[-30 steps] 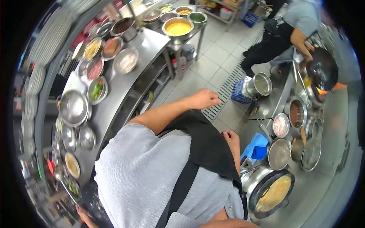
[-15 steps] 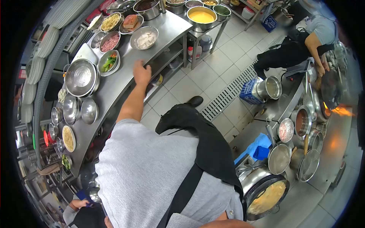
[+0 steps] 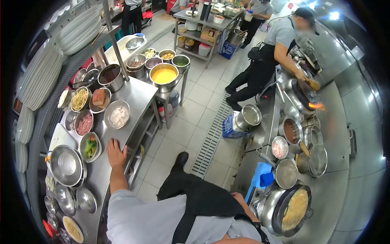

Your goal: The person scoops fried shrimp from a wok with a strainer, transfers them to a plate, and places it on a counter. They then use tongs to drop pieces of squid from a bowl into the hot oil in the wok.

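My left hand (image 3: 116, 153) lies palm down on the edge of the steel counter (image 3: 140, 91), fingers spread, holding nothing. Beside it are a bowl of green and orange vegetables (image 3: 90, 147) and, farther up, a bowl of pale pieces (image 3: 117, 114). My right hand (image 3: 239, 199) shows only partly against the black apron at my hip; its fingers are hidden. To the right, a wok (image 3: 295, 209) holds a flat yellow food on the stove.
A co-worker (image 3: 280, 36) stands at a flaming wok (image 3: 304, 95) at the upper right. A blue crate (image 3: 231, 127) with a metal pot (image 3: 249, 116) stands by the floor drain (image 3: 211, 140). Bowls and strainers crowd the stove side; a yellow-filled bowl (image 3: 164, 75) is beyond the counter.
The view has tilted up, showing more of the kitchen. My left hand has come down flat onto the counter edge, and part of my right hand now shows at my hip.
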The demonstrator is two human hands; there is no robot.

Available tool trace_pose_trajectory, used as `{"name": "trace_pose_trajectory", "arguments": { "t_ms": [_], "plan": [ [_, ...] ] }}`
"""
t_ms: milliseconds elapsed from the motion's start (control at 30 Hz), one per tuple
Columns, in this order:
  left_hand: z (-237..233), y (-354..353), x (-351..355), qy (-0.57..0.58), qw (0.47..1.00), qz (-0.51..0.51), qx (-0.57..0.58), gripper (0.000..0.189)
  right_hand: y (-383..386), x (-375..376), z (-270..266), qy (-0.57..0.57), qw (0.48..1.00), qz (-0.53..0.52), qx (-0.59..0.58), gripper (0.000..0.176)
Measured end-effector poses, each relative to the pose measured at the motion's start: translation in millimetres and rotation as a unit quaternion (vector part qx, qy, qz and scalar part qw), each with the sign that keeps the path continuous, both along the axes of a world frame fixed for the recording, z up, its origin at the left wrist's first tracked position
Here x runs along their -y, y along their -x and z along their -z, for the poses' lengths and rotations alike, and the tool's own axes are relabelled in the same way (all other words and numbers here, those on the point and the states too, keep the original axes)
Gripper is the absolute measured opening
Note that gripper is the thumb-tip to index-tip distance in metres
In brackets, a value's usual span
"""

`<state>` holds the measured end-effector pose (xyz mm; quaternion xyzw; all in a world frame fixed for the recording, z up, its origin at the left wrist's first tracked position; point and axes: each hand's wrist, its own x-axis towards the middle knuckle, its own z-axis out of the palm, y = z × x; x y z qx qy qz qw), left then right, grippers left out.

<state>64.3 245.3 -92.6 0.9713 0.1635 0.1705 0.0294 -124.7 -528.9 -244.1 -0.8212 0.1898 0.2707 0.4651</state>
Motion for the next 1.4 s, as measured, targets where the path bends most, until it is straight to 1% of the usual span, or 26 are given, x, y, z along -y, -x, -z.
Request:
{"name": "trace_pose_trajectory", "arguments": {
  "t_ms": [33,67,100,133,200,233,300,333,400,433,500,533,567,600,633,667,700,767,933,1000,1100,1200,1267,1300,1367,1400],
  "plan": [
    [-2.3,0.5,1.0,0.003,1.000,-0.003,-0.005,0.063,-25.5,-29.4,-37.7,0.059,0.998,0.009,-0.028,0.024],
    [-5.7,-0.1,-1.0,0.002,1.000,-0.008,-0.009,0.064,-65.3,-96.5,-95.1,0.113,0.992,0.017,-0.055,0.026],
    [-7.6,0.4,-1.1,0.013,1.000,-0.013,-0.012,0.066,-82.9,-105.8,-101.4,0.126,0.988,-0.058,-0.071,0.031],
    [-11.4,-1.7,0.1,0.009,1.000,-0.015,-0.006,0.066,-93.0,-113.0,-96.3,0.122,0.989,-0.059,-0.064,0.031],
    [-17.3,0.2,3.2,0.031,0.999,-0.022,-0.027,0.067,-98.2,-129.2,-86.4,0.100,0.988,-0.116,0.007,0.036],
    [-14.4,-0.8,1.7,0.024,0.999,-0.028,-0.033,0.067,-99.1,-136.2,-83.6,0.094,0.989,-0.113,0.009,0.036],
    [-11.6,-0.6,1.6,0.020,0.999,-0.025,-0.028,0.067,-101.5,-144.9,-79.8,0.080,0.987,-0.136,-0.039,0.036],
    [-11.3,-0.1,1.6,0.022,0.999,-0.027,-0.023,0.067,-99.2,-140.5,-67.0,0.078,0.987,-0.136,-0.037,0.036],
    [-13.0,1.1,0.0,0.023,0.999,-0.024,-0.022,0.067,-82.1,-116.3,-29.1,0.002,0.991,-0.110,-0.080,0.041],
    [-13.3,0.7,0.0,0.026,0.999,-0.021,-0.024,0.067,-79.1,-110.3,-31.0,0.002,0.991,-0.109,-0.077,0.041],
    [-11.8,-1.0,0.9,0.032,0.999,-0.022,-0.027,0.068,-66.6,-94.7,-36.7,0.088,0.983,-0.105,-0.118,0.042],
    [-11.0,-2.7,-0.8,0.029,0.999,-0.017,-0.022,0.066,-55.1,-82.7,-21.0,0.094,0.982,-0.113,-0.123,0.042],
    [-8.6,0.6,0.4,0.029,0.999,-0.021,-0.019,0.065,-46.5,-62.6,6.2,0.089,0.988,-0.088,-0.091,0.042],
    [-8.1,2.4,1.1,0.033,0.999,-0.010,-0.013,0.064,-37.9,-39.0,18.2,0.086,0.991,-0.072,-0.066,0.042],
    [-8.0,2.5,-1.9,0.039,0.999,-0.005,-0.012,0.063,-32.5,-27.8,-19.6,0.098,0.986,-0.104,-0.084,0.042],
    [-8.6,2.7,-2.3,0.056,0.998,-0.003,-0.005,0.062,-34.2,-14.1,-26.5,0.110,0.980,-0.136,-0.099,0.042],
    [-3.8,2.9,-2.8,0.046,0.999,-0.012,0.017,0.064,-31.9,-3.5,-34.9,0.118,0.972,-0.167,-0.115,0.042],
    [-3.6,3.6,-0.3,0.048,0.998,-0.035,-0.003,0.066,-37.1,8.9,-46.3,0.129,0.959,-0.215,-0.135,0.042],
    [11.0,-0.3,1.8,0.042,0.996,-0.072,-0.026,0.075,-48.9,8.2,-60.0,0.141,0.943,-0.263,-0.145,0.041],
    [10.2,-2.7,3.8,0.035,0.996,-0.076,-0.024,0.077,-52.5,5.4,-54.4,0.140,0.943,-0.267,-0.140,0.041],
    [4.4,-7.6,8.7,0.059,0.994,-0.092,-0.028,0.077,-55.4,0.6,-44.3,0.138,0.945,-0.266,-0.130,0.041],
    [-1.0,-13.6,7.6,0.080,0.989,-0.109,-0.058,0.077,-52.0,-4.3,-35.1,0.134,0.949,-0.258,-0.121,0.040],
    [-5.7,-18.8,3.6,0.077,0.985,-0.108,-0.114,0.072,-49.5,-9.5,-28.4,0.129,0.954,-0.247,-0.113,0.040],
    [-15.7,-22.9,4.7,0.072,0.986,-0.099,-0.110,0.072,-49.9,-17.4,-26.2,0.125,0.958,-0.236,-0.106,0.040],
    [-41.0,-34.2,16.0,0.096,0.960,-0.120,-0.234,0.063,-41.0,-28.4,-16.0,0.114,0.970,-0.195,-0.089,0.040],
    [-45.1,-40.5,20.1,0.097,0.955,-0.126,-0.251,0.059,-38.4,-33.4,-11.7,0.108,0.977,-0.168,-0.078,0.040]
  ]
}}
